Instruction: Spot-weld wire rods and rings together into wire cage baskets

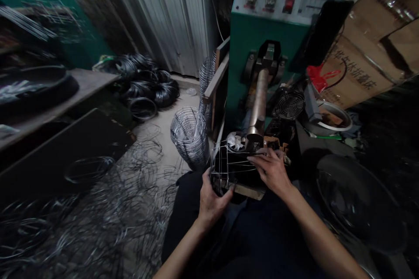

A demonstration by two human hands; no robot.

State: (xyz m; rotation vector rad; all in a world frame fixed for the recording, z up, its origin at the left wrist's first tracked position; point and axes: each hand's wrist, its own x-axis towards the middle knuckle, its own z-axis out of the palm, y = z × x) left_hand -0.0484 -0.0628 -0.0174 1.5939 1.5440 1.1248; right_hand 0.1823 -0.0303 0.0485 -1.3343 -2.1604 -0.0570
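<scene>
Your left hand (212,200) grips the wire frame's (229,163) lower left edge | your right hand (272,170) lies flat, probably pressing its top | frame sits under the green machine's (258,39) metal arm (258,104).

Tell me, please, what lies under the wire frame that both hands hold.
A dark block with a pale edge shows under the wire frame; the left hand covers its left corner, the right hand its right side.
</scene>
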